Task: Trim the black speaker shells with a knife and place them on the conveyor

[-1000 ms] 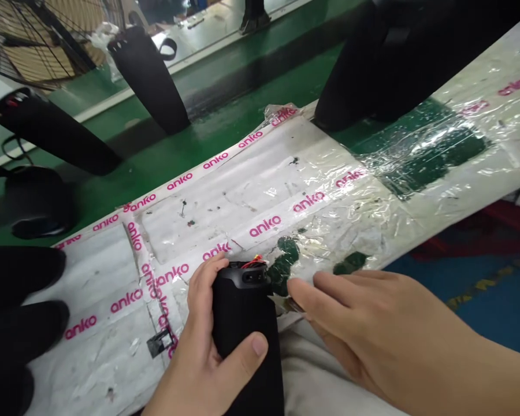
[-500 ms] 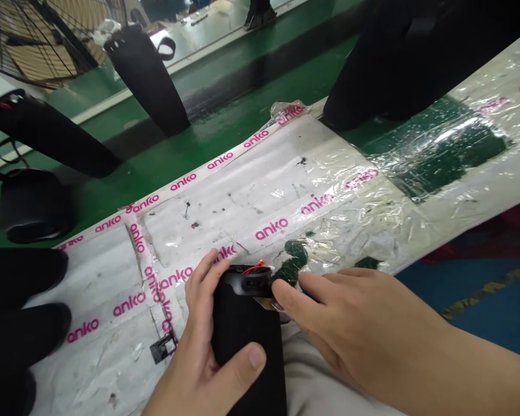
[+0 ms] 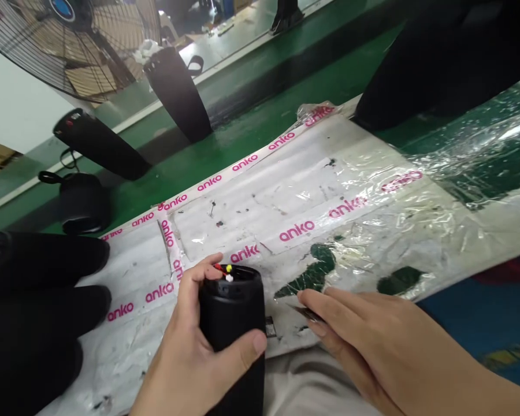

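Note:
My left hand [image 3: 190,352] is wrapped round a black fabric-covered cylinder [image 3: 231,323], a speaker body, held upright at the near edge of the bench. Red, yellow and white wire ends [image 3: 225,271] stick out of its open top. My right hand [image 3: 372,346] lies just right of the cylinder with its fingers pressed together on a small thin dark piece [image 3: 305,312] against the bench surface. The bench [image 3: 286,196] is covered in white sheet, clear film and pink "anko" tape.
Several more black cylinders lie about: two at the left edge [image 3: 39,289], others on the green belt [image 3: 177,92] behind the bench. A wire-guard fan [image 3: 73,46] stands at the top left. A large black shape [image 3: 437,63] fills the top right.
My left hand has tipped the cylinder more upright, so the wire ends show at its top. My right hand has drawn away from the cylinder's rim to the bench. The view shifted left.

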The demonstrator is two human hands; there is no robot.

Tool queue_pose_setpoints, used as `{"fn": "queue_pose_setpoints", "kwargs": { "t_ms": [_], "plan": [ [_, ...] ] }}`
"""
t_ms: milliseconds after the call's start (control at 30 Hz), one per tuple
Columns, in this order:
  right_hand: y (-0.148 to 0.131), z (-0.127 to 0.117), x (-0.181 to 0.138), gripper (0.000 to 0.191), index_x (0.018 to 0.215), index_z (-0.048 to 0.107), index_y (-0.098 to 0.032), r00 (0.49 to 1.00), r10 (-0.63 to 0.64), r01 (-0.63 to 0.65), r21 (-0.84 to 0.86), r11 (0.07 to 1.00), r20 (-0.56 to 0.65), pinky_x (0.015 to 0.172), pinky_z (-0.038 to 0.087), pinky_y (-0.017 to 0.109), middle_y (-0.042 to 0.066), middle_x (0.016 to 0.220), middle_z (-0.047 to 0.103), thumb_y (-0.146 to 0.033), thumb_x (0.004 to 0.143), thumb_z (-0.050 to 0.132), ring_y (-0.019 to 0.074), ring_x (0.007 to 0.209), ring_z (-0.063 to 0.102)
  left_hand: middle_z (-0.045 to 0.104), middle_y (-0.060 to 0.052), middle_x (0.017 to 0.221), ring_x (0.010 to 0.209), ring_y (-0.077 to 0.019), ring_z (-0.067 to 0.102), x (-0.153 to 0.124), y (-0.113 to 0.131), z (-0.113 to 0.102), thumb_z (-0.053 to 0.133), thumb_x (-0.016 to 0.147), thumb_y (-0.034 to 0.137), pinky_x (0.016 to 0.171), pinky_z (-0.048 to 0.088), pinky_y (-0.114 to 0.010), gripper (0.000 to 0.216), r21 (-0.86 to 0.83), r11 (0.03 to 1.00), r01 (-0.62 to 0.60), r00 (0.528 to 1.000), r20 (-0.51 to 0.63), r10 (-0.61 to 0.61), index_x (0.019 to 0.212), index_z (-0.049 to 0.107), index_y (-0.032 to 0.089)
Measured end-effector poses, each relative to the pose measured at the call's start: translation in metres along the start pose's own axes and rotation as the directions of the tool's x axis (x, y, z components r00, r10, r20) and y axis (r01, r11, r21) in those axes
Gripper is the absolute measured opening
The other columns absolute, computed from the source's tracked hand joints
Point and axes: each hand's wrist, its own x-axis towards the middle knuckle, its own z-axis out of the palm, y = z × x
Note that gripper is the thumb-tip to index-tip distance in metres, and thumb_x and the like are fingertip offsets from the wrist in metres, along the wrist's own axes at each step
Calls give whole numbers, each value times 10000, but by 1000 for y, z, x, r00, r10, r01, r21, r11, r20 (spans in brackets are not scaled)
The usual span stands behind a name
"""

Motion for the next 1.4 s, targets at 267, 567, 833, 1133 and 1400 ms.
{"fn": "queue_pose_setpoints", "kwargs": {
  "t_ms": [267, 567, 833, 1133, 1400],
  "plan": [
    [3, -28, -6, 338, 1235, 529, -230, 997, -56, 69, -250, 966, 60, 571, 385, 350, -32, 764, 626, -80, 941, 453, 195, 553, 581, 415, -44, 1753, 1498, -349, 577, 22, -12, 23, 953, 875, 383, 1110, 587, -441, 614, -472, 881, 39, 887, 422, 188, 1325, 536, 405],
    [11, -26, -14, 435, 1257, 541, -247, 997, -28, 48, -292, 955, 70, 674, 329, 390, -10, 816, 624, -49, 878, 456, 221, 633, 537, 356, -47, 1762, 1525, -351, 539, 28, -15, 32, 892, 946, 334, 1063, 621, -409, 611, -451, 891, 54, 858, 478, 190, 1393, 487, 435],
    [19, -35, 0, 427, 1223, 516, -247, 987, -63, 105, -294, 950, 151, 649, 345, 361, -45, 775, 649, -41, 852, 470, 196, 599, 607, 266, -9, 1780, 1378, -311, 637, 31, -15, 37, 867, 971, 333, 961, 653, -357, 587, -486, 871, 77, 826, 520, 217, 1406, 500, 478],
    [21, -27, -3, 429, 1209, 518, -264, 991, -50, 83, -265, 961, 127, 670, 324, 376, -34, 776, 638, -56, 837, 467, 224, 611, 568, 315, 8, 1753, 1384, -282, 630, 33, -15, 39, 877, 965, 309, 1003, 645, -338, 606, -498, 862, 93, 835, 511, 206, 1408, 508, 498],
    [20, -31, 0, 482, 1213, 498, -258, 981, -57, 106, -269, 957, 186, 645, 336, 372, -32, 792, 672, -46, 782, 475, 209, 618, 629, 322, 22, 1750, 1434, -288, 591, 31, -16, 38, 879, 961, 327, 1015, 642, -342, 608, -462, 883, 76, 842, 504, 191, 1400, 504, 519]
  ]
}}
